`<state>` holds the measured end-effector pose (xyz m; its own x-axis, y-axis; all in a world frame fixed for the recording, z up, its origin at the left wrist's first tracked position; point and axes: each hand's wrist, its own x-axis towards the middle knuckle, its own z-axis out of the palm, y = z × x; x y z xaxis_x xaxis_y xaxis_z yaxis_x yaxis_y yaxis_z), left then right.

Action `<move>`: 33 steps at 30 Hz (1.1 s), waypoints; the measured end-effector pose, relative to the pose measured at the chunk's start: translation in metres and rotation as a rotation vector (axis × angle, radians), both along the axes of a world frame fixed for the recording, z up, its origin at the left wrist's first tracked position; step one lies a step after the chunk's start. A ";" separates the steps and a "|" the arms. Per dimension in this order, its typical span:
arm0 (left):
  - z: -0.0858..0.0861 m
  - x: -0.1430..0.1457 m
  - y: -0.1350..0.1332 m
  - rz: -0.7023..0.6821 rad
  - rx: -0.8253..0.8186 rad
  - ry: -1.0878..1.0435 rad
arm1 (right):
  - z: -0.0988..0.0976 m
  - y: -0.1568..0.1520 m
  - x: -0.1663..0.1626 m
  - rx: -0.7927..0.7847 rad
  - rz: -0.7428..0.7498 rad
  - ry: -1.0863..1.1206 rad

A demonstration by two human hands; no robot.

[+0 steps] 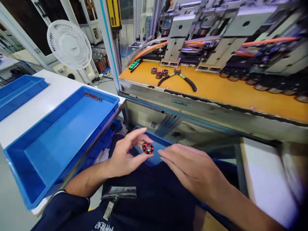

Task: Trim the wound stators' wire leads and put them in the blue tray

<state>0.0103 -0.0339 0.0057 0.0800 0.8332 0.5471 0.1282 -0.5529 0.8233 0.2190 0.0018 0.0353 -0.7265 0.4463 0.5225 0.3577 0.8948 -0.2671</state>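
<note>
A small round motor stator, dark with red spots and copper-coloured windings, is gripped at its edge between the thumb and fingers of my left hand. Just to its right is my right hand, its fingers pressed together and pointing at the stator, with a gap between. Whether anything sits in the right fingertips is hidden. Below both hands, part of a blue bin shows in front of my lap.
A long blue tray on the white table at left holds a row of stators. On the orange machine bench lie cutting pliers, three stators and a green-and-black item. A white fan stands behind.
</note>
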 end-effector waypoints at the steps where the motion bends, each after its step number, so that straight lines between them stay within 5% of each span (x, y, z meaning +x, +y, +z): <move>1: -0.003 0.001 0.002 -0.011 -0.013 -0.012 | -0.003 -0.001 0.003 -0.082 0.004 -0.011; 10: -0.013 0.011 0.026 -0.149 -0.218 -0.299 | -0.004 -0.008 0.014 -0.834 0.086 0.147; 17: -0.013 0.021 0.034 -0.210 -0.053 -0.242 | -0.014 0.010 -0.008 -1.341 -0.188 0.662; 24: -0.014 0.013 0.035 -0.196 -0.139 -0.324 | -0.038 -0.006 -0.028 -1.475 -0.170 1.028; 33: -0.013 0.015 0.031 -0.361 -0.118 -0.187 | -0.029 -0.004 -0.007 -1.450 -0.145 0.790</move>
<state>0.0248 -0.0028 -0.0076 0.2865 0.8277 0.4825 -0.2137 -0.4358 0.8743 0.2121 -0.0017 0.0060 -0.4132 0.8955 -0.1656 -0.2099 -0.2706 -0.9396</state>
